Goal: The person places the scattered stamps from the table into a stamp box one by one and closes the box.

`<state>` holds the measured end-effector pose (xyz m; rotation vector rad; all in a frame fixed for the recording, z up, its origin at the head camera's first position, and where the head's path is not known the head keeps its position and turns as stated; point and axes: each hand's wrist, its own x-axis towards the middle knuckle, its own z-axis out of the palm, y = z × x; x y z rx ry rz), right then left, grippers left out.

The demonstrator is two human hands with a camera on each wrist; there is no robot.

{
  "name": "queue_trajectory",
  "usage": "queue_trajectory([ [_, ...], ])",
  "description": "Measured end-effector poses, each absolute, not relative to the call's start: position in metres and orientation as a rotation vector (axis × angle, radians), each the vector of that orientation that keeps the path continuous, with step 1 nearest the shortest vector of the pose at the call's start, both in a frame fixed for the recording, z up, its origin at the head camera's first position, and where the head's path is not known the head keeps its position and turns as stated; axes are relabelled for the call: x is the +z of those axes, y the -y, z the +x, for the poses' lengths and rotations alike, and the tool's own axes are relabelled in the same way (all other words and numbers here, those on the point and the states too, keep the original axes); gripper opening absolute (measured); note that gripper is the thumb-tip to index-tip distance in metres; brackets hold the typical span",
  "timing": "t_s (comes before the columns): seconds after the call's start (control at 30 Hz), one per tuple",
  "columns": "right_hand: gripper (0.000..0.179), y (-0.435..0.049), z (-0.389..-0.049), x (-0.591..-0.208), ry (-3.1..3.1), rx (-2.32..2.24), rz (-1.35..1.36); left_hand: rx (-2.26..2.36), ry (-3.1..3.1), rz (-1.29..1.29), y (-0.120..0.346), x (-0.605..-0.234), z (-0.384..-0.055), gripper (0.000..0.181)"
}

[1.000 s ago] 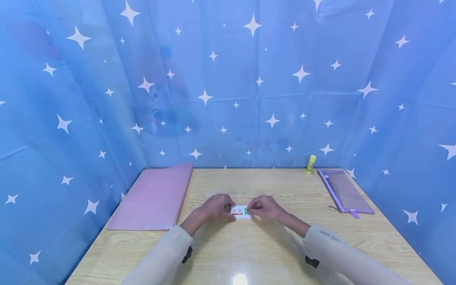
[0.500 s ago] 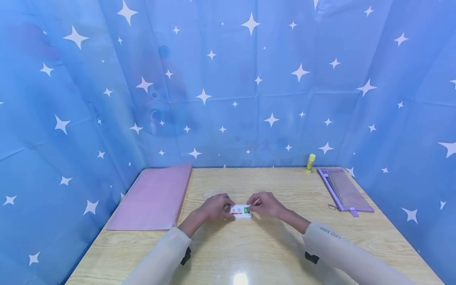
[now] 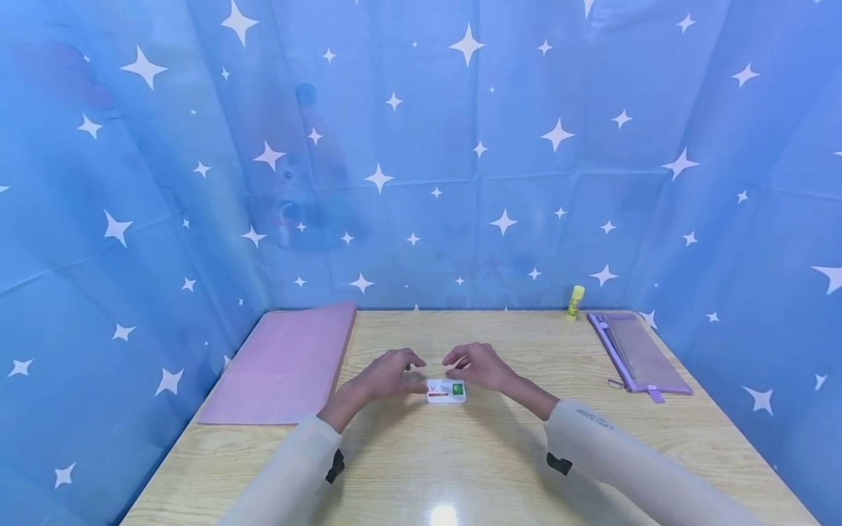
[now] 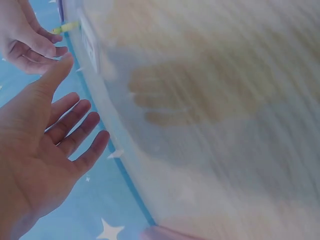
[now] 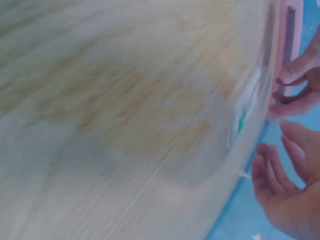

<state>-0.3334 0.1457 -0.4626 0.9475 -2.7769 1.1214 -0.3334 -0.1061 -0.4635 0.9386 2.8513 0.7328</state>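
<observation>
A small white flat rectangle (image 3: 446, 391) with rounded corners lies on the table, printed in red with a green square at its right end; I cannot tell whether it is a card or a thin case. My left hand (image 3: 388, 374) hovers at its left side, fingers spread and relaxed, holding nothing. Over its right end and slightly behind it, my right hand (image 3: 479, 367) is raised with loosely bent fingers and nothing between them. The left wrist view shows the left palm and parted fingers (image 4: 67, 120). In the right wrist view, the rectangle (image 5: 244, 112) stands apart from the hands.
A pink folder (image 3: 283, 365) lies on the left of the wooden table (image 3: 427, 467). At the back right stands a yellow glue stick (image 3: 575, 302), beside a purple zip pouch (image 3: 641, 354). A blue curtain (image 3: 421, 146) with white stars encloses the table.
Both hands have let go of the white rectangle and lifted off it, the left moving a little left and the right upward. The rectangle stays on the table in nearly the same place.
</observation>
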Motion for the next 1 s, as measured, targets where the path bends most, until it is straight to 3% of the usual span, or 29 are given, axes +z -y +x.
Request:
queue_trajectory([
  [0.3, 0.025, -0.121, -0.343, -0.459, 2.774, 1.108, 0.98, 0.671, -2.954, 0.845, 0.138, -0.456, -0.336, 0.05],
  [0.7, 0.029, -0.098, -0.358, -0.468, 2.739, 1.183, 1.037, 0.388, -3.141, 0.72, 0.159, -0.474, -0.343, 0.059],
  [1.0, 0.029, -0.087, -0.364, -0.474, 2.742, 1.146, 1.046, 0.413, -3.165, 0.715, 0.162, -0.476, -0.345, 0.044],
])
